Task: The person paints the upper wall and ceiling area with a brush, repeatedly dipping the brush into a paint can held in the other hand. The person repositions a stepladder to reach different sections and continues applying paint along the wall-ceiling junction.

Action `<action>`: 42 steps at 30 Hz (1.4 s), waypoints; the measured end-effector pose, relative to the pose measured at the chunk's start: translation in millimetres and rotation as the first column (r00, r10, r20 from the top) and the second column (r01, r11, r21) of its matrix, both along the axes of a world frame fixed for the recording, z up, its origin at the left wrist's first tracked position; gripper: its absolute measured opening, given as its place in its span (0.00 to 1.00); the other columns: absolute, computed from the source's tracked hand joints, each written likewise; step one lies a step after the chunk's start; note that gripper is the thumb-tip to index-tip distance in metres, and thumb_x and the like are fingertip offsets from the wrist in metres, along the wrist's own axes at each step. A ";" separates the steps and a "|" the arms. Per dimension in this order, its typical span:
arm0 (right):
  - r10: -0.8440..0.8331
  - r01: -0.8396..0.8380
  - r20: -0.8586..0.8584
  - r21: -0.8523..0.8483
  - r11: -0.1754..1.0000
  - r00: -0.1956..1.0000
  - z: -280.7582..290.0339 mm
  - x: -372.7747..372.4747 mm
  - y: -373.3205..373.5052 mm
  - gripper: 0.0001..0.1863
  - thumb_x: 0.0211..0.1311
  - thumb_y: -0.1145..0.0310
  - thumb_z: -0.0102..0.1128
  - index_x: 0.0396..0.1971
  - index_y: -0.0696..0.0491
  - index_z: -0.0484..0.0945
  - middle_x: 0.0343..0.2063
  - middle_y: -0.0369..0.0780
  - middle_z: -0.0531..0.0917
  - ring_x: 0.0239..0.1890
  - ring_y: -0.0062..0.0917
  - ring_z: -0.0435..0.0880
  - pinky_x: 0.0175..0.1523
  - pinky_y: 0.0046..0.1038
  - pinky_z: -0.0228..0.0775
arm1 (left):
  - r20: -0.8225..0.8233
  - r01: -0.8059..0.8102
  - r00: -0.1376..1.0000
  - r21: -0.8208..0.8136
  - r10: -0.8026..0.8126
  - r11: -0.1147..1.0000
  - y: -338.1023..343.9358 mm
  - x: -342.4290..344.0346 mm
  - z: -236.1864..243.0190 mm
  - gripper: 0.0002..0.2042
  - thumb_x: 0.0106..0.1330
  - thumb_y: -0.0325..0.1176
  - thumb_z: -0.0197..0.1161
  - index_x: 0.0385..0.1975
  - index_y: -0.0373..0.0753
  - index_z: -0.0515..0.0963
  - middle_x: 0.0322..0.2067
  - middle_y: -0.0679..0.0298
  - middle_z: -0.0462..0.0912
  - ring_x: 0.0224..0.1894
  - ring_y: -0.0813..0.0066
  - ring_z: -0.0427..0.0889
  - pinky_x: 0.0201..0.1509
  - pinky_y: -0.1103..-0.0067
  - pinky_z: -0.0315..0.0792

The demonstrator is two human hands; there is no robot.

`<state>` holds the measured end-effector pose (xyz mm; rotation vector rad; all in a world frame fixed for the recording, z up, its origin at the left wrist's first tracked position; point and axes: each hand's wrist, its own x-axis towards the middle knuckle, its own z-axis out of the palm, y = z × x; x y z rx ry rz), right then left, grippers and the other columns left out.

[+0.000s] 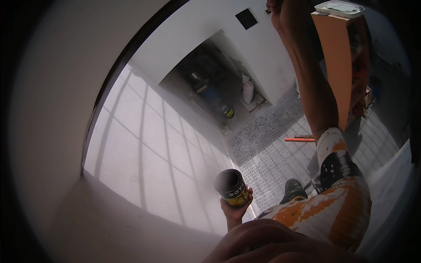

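Observation:
My left hand [235,211] is wrapped round a black and yellow paint can [238,197] from below. The can's round mouth faces up, and its inside looks dark. What it contains cannot be made out. My right arm reaches far up, and my right hand [283,16] is partly cut off by the upper edge of the picture. Its visible fingers look curled, and whatever they hold is hidden. A pale wall [149,144] with barred shadows runs along the left of the can.
A tall orange-brown cabinet [335,57] stands at the right with a white plastic tray [340,8] on top. Orange rods [299,140] lie over the small-tiled floor [263,153]. Beyond a wall opening are a pale sack [247,90] and another can [227,112].

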<state>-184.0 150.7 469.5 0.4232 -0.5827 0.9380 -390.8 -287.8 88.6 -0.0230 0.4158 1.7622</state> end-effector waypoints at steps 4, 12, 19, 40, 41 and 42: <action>-0.104 0.104 -0.012 -0.032 0.994 0.994 0.8 10.7 4.7 0.11 0.69 0.66 0.64 0.25 0.53 0.82 0.16 0.37 0.82 0.11 0.14 0.73 0.15 0.18 0.62 | -0.006 0.003 1.000 -0.010 -0.003 1.000 0.9 0.4 0.9 0.34 0.68 0.57 0.52 0.65 0.37 0.70 0.62 0.41 0.72 0.63 0.41 0.69 0.64 0.55 0.70; -0.123 0.120 -0.026 -0.091 0.989 0.992 -3.5 29.5 12.4 0.12 0.67 0.68 0.64 0.22 0.52 0.80 0.15 0.37 0.81 0.10 0.15 0.71 0.14 0.19 0.61 | -0.018 0.007 1.000 -0.041 -0.008 0.999 2.4 -3.7 1.5 0.34 0.68 0.57 0.52 0.65 0.36 0.70 0.62 0.41 0.72 0.63 0.41 0.69 0.64 0.55 0.71; -0.169 0.141 -0.128 -0.203 0.969 0.977 -8.7 48.6 24.9 0.13 0.67 0.67 0.66 0.22 0.51 0.79 0.15 0.37 0.81 0.10 0.15 0.71 0.15 0.19 0.60 | -0.016 0.027 0.999 -0.036 -0.027 0.999 3.3 -6.4 0.4 0.34 0.68 0.57 0.52 0.65 0.34 0.70 0.62 0.41 0.72 0.63 0.41 0.70 0.65 0.55 0.71; -0.233 0.269 0.290 -0.089 0.959 0.928 -63.5 -146.5 -135.7 0.20 0.74 0.62 0.61 0.57 0.58 0.73 0.42 0.40 0.83 0.35 0.21 0.90 0.34 0.20 0.83 | -0.012 -0.094 0.995 -0.025 0.094 0.995 -21.3 -14.9 -10.9 0.37 0.69 0.60 0.47 0.68 0.36 0.67 0.62 0.42 0.72 0.64 0.40 0.71 0.66 0.54 0.69; -0.444 0.472 0.327 -0.009 0.882 0.835 -65.2 -157.2 -145.6 0.20 0.73 0.63 0.62 0.57 0.58 0.73 0.43 0.40 0.82 0.36 0.20 0.89 0.34 0.20 0.83 | -0.007 -0.111 0.994 -0.035 0.110 0.993 -23.6 -15.9 -12.8 0.38 0.68 0.61 0.47 0.69 0.36 0.67 0.62 0.42 0.72 0.64 0.40 0.71 0.66 0.54 0.69; -0.510 0.519 0.316 0.064 0.853 0.800 -66.8 -168.0 -155.0 0.20 0.73 0.65 0.62 0.57 0.59 0.73 0.44 0.41 0.82 0.36 0.20 0.88 0.35 0.20 0.82 | -0.002 -0.121 0.993 -0.031 0.121 0.992 -25.9 -17.5 -14.7 0.38 0.68 0.61 0.47 0.69 0.36 0.67 0.62 0.42 0.72 0.64 0.40 0.71 0.66 0.54 0.69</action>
